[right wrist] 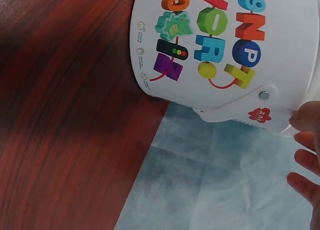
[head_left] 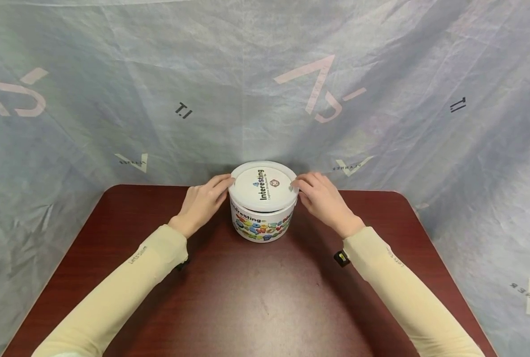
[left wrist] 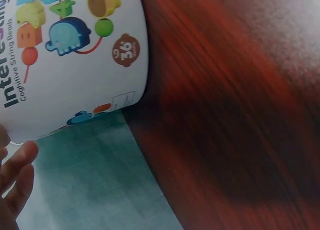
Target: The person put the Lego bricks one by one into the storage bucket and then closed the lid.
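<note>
A white round tub [head_left: 260, 230] printed with colourful string beads stands near the table's far edge. Its white lid [head_left: 247, 193], marked "Interesting", sits tipped on top, with a dark gap showing under its front rim. My left hand [head_left: 204, 198] holds the lid's rim at the left, while my right hand [head_left: 325, 201] grips it on the opposite side. In the left wrist view, fingertips [left wrist: 25, 152] show right by the tub's upper end. The right wrist view shows a thumb at the rim and a white handle with a round pivot [right wrist: 264, 96] on the tub's side.
The tub stands on a dark red wooden table [head_left: 256, 297] with rounded far corners. Grey printed cloth [head_left: 242, 99] hangs behind and along both sides, close to the table's far edge.
</note>
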### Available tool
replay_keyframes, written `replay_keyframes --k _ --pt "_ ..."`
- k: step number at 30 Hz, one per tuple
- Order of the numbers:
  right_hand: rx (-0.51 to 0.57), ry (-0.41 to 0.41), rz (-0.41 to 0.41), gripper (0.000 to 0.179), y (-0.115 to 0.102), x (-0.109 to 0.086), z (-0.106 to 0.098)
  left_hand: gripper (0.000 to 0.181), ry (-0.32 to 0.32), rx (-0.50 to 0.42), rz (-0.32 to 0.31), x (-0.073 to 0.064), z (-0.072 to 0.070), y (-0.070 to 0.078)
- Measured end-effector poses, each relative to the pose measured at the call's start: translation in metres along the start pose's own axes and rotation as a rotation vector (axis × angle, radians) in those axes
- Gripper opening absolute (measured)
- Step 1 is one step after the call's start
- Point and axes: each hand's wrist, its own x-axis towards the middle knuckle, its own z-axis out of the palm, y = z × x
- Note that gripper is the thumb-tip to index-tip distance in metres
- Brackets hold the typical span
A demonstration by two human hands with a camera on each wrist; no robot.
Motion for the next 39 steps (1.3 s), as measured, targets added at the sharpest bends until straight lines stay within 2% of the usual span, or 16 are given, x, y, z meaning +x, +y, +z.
replay_keyframes --k 4,9,12,17,23,27,39 --pt "0.000 -0.012 0.009 0.032 0.000 -0.003 0.001 0.034 -0.004 0.009 0.030 -0.003 0.002 0.001" --pt "0.044 -0.006 0.030 0.038 0.001 -0.014 0.003 0.042 -0.076 0.002 0.029 -0.007 0.002 0.004" --pt "0.105 -0.015 0.098 0.039 0.003 -0.020 0.004 0.043 -0.094 -0.044 -0.007 -0.008 0.002 0.005" --pt "0.204 -0.087 0.220 0.050 0.002 -0.017 0.001 0.036 -0.087 -0.182 -0.126 -0.007 0.005 0.008" --pt "0.241 -0.212 0.283 0.064 -0.002 -0.014 0.002 0.047 -0.168 -0.254 -0.225 -0.002 0.011 0.014" --pt "0.266 -0.243 0.320 0.067 -0.003 -0.016 0.003 0.051 -0.189 -0.267 -0.251 -0.001 0.013 0.016" --pt "0.285 -0.249 0.336 0.068 -0.002 -0.020 0.007 0.052 -0.150 -0.293 -0.285 -0.004 0.021 0.016"
